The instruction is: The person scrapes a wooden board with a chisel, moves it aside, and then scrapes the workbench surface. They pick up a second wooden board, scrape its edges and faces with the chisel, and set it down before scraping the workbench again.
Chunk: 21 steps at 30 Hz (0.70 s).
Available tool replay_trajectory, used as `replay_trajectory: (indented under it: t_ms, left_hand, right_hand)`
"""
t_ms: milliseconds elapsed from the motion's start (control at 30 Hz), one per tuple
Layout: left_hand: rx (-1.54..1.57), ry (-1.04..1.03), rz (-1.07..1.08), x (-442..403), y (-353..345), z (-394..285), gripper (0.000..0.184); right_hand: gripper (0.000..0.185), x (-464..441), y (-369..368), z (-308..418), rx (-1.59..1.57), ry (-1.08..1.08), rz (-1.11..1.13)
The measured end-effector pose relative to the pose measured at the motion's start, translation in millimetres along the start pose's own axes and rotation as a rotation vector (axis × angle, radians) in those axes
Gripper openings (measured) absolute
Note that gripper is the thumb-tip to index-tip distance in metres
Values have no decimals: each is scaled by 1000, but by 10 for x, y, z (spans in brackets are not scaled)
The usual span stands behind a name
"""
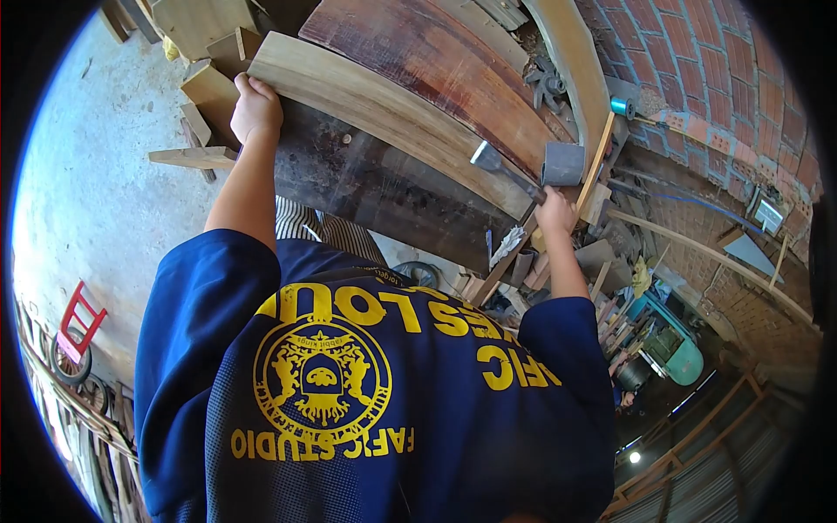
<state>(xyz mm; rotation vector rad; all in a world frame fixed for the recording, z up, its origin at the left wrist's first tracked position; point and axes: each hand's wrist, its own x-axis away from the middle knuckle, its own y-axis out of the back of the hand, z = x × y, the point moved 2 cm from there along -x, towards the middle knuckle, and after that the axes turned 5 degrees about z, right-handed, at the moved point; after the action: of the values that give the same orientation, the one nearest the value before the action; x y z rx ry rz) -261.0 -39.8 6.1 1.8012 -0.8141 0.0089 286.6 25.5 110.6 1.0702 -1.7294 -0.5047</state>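
Observation:
My left hand [257, 109] is closed around the left end of a long pale wooden board [375, 105], which lies across a dark worktop [366, 170]. Off to the right, my right hand [555, 211] grips the dark handle of a tool with a flat metal head [486, 156]. That head rests over or just above the board's right part; contact cannot be made out. Behind the pale board lies a wide reddish-brown board [418, 52]. A grey cylinder [563, 164] stands just beyond my right hand.
Wood blocks [212, 96] sit left of the worktop. A brick wall [697, 70] rises at the upper right, with a blue spool [622, 106] nearby. A red metal frame [80, 322] is on the floor at left. Scrap wood and a teal object [684, 362] are at lower right.

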Motion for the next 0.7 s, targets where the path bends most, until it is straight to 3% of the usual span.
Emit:
replay_trajectory:
  t_ms: [200, 467, 700]
  left_hand:
    - [-15, 10, 6, 14, 23, -16, 38]
    - [-4, -1, 12, -16, -5, 6, 36]
    - [-3, -28, -4, -7, -8, 17, 34]
  right_hand:
    - [43, -222, 299, 1114, -2, 113, -25]
    - [39, -123, 258, 603, 40, 77, -50]
    - [36, -181, 668, 1720, -57, 175, -46]
